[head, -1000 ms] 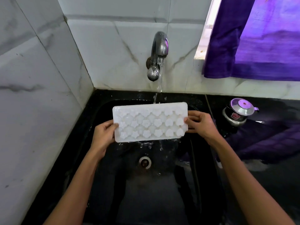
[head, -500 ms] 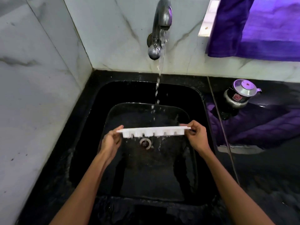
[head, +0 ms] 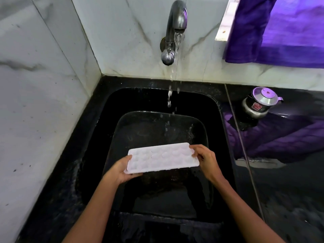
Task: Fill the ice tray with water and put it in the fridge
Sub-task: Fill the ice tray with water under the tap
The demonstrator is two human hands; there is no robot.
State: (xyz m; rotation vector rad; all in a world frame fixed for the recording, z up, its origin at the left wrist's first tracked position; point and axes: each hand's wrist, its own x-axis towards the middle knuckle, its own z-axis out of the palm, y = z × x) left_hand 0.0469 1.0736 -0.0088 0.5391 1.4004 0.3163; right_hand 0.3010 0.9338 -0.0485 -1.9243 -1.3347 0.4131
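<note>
- Two hands were on the ice tray, one at each short end, and you held it above the black sink, clear of the basin floor.
- Your left hand was cupped under the tray's near-left corner, fingers beneath and thumb on the top edge, gripping it.
- Your right hand pinched the far-right end, fingertips over the rim, also gripping it.
- The tray faced cells up and sat slightly tilted, its right end higher in the picture than its left. Whether the cells held water could not be told.
- The tap on the marble wall was running. Its stream fell into the basin beyond the tray's far edge and did not land on the tray.
- The sink's walls and the surrounding black worktop were wet with splashes.
- A small steel lidded pot stood on the worktop to the right of the sink, well apart from the tray.
- A purple cloth hung at the upper right, over the wall behind the pot.
</note>
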